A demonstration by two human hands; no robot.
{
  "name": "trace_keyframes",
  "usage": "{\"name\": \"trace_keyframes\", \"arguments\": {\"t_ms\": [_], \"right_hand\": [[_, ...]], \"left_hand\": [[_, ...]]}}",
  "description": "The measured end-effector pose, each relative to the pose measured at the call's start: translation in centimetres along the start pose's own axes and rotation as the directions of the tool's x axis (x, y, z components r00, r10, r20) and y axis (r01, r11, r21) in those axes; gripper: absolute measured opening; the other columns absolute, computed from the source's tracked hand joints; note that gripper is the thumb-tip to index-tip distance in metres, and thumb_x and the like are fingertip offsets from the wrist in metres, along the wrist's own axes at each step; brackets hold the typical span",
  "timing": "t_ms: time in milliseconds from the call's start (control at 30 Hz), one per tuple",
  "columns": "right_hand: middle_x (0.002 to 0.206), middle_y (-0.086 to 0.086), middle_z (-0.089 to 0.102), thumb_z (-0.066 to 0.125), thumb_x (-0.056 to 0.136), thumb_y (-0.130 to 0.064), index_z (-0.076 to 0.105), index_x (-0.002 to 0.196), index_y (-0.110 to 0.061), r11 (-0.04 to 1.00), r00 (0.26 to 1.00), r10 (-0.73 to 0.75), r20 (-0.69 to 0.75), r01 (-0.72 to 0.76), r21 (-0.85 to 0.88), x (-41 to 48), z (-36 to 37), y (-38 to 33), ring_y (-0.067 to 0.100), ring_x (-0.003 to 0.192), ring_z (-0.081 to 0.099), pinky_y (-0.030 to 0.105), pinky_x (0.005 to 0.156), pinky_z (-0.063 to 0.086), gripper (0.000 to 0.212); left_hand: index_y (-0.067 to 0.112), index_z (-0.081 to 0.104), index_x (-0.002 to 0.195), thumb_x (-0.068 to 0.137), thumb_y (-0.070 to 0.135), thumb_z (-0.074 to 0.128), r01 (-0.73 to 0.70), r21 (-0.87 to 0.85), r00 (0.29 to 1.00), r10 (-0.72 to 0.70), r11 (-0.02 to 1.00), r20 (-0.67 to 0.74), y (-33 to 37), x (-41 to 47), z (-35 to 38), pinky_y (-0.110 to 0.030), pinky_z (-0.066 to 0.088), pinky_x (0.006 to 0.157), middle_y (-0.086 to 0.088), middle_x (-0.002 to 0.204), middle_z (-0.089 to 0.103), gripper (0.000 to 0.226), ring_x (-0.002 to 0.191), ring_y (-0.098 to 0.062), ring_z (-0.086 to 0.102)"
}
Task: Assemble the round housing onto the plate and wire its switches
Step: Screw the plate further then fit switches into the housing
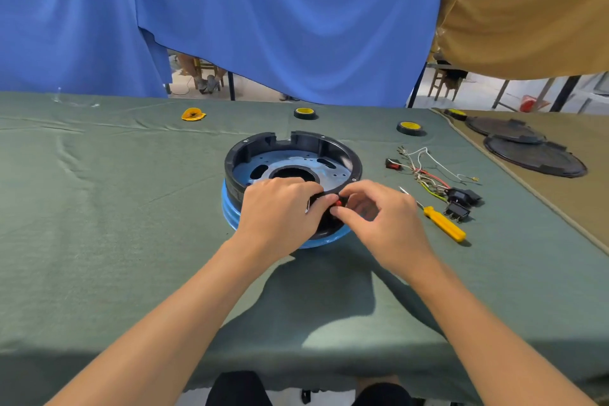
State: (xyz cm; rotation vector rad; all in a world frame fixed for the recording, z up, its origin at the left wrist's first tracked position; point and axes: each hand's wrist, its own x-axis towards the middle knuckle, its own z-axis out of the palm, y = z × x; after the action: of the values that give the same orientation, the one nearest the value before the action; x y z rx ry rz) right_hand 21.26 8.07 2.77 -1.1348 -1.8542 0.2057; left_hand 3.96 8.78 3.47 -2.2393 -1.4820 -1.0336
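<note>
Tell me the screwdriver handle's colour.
Yellow; the screwdriver shows best in the head view.

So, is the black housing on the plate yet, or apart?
On it. The black housing sits on the plate, whose blue edge shows beneath. The left hand grips its wall; the right hand pinches a red switch.

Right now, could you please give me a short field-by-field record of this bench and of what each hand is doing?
work piece: black round plastic housing sitting on blue-filmed metal plate, on green cloth table
left hand grip: curled over the housing's near wall
right hand grip: pinches small red switch at that wall
spare parts, right: red rocker switch, loose wire bundle, black switches
tool: yellow-handled screwdriver, lying untouched
far side: yellow-cored black tape roll, another
</note>
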Motion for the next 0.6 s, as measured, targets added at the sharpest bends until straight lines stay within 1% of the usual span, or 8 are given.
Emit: {"name": "trace_keyframes", "arguments": {"t_ms": [67, 133, 200, 267, 333, 433, 533, 600], "right_hand": [[0.073, -0.006, 0.070, 0.079, 0.079, -0.016, 0.072, 0.090, -0.018, 1.000, 0.999, 0.028, -0.028, -0.028, 0.010, -0.4, -0.3, 0.4, 0.004, 0.072, 0.063, 0.010, 0.066, 0.047, 0.014], [0.076, -0.004, 0.073, 0.077, 0.080, -0.013, 0.073, 0.094, -0.015, 1.000, 0.999, 0.015, -0.048, -0.016, -0.014, -0.5, -0.6, 0.8, 0.005, 0.074, 0.065, 0.013, 0.069, 0.049, 0.015], [0.080, -0.004, 0.074, 0.076, 0.081, -0.011, 0.073, 0.096, -0.013, 0.999, 0.998, -0.001, -0.070, -0.002, -0.039, -0.7, -0.9, 1.3, 0.007, 0.074, 0.066, 0.018, 0.071, 0.052, 0.016], [0.083, -0.003, 0.074, 0.075, 0.081, -0.009, 0.073, 0.098, -0.011, 0.999, 0.995, -0.007, -0.096, 0.003, -0.041, -0.7, -0.9, 1.7, 0.008, 0.074, 0.067, 0.024, 0.074, 0.054, 0.017], [0.084, -0.002, 0.074, 0.074, 0.082, -0.008, 0.072, 0.098, -0.011, 0.998, 0.992, -0.022, -0.128, 0.016, -0.053, -0.8, -0.6, 2.0, 0.010, 0.073, 0.067, 0.028, 0.073, 0.055, 0.017], [0.083, 0.000, 0.072, 0.074, 0.082, -0.008, 0.071, 0.099, -0.011, 0.997, 0.983, -0.051, -0.178, 0.039, -0.071, -0.8, 0.0, 2.2, 0.013, 0.071, 0.066, 0.027, 0.070, 0.054, 0.018], [0.084, -0.001, 0.072, 0.073, 0.082, -0.008, 0.071, 0.101, -0.011, 0.999, 0.983, -0.041, -0.182, 0.034, -0.042, -0.7, 0.0, 2.7, 0.010, 0.073, 0.065, 0.021, 0.071, 0.052, 0.019], [0.084, -0.004, 0.073, 0.074, 0.082, -0.009, 0.073, 0.099, -0.013, 1.000, 0.990, 0.003, -0.141, -0.002, 0.010, -0.4, -0.3, 3.1, 0.005, 0.076, 0.066, 0.015, 0.074, 0.052, 0.018]], "left_hand": [[0.024, 0.075, 0.078, 0.098, 0.047, 0.051, -0.023, 0.007, 0.997, 0.022, 1.000, 0.080, 0.6, 0.6, 0.0, -0.028, 0.033, 0.051, 0.006, 0.062, 0.063, 0.039, 0.059, -0.016, 0.052], [0.025, 0.075, 0.085, 0.099, 0.045, 0.050, -0.038, -0.046, 0.976, 0.047, 0.998, 0.214, 0.5, 1.5, -0.4, -0.031, 0.038, 0.056, 0.006, 0.070, 0.066, 0.035, 0.069, -0.017, 0.056], [0.029, 0.076, 0.094, 0.097, 0.046, 0.053, -0.023, -0.090, 0.922, 0.056, 0.996, 0.382, 0.2, 2.8, -1.1, -0.034, 0.047, 0.065, 0.007, 0.079, 0.070, 0.029, 0.080, -0.017, 0.059], [0.034, 0.076, 0.100, 0.093, 0.049, 0.059, 0.015, -0.122, 0.861, 0.050, 0.992, 0.506, 0.0, 3.9, -1.5, -0.038, 0.052, 0.076, 0.012, 0.084, 0.072, 0.024, 0.086, -0.014, 0.059], [0.032, 0.077, 0.104, 0.090, 0.047, 0.066, 0.073, -0.197, 0.841, 0.046, 0.978, 0.539, -0.1, 4.5, -1.4, -0.041, 0.053, 0.085, 0.012, 0.097, 0.074, 0.023, 0.090, -0.012, 0.060], [0.023, 0.078, 0.106, 0.088, 0.038, 0.072, 0.179, -0.334, 0.850, 0.026, 0.925, 0.527, -0.1, 4.8, -0.9, -0.041, 0.052, 0.093, 0.007, 0.109, 0.073, 0.024, 0.099, -0.011, 0.063], [0.024, 0.079, 0.103, 0.086, 0.037, 0.075, 0.225, -0.361, 0.840, 0.008, 0.905, 0.543, -0.3, 4.9, -0.5, -0.041, 0.052, 0.095, 0.008, 0.109, 0.074, 0.022, 0.102, -0.011, 0.064], [0.026, 0.080, 0.096, 0.084, 0.036, 0.077, 0.247, -0.385, 0.834, 0.007, 0.889, 0.552, -0.4, 5.0, -0.6, -0.044, 0.051, 0.096, 0.000, 0.103, 0.076, 0.016, 0.094, -0.013, 0.065]]}}
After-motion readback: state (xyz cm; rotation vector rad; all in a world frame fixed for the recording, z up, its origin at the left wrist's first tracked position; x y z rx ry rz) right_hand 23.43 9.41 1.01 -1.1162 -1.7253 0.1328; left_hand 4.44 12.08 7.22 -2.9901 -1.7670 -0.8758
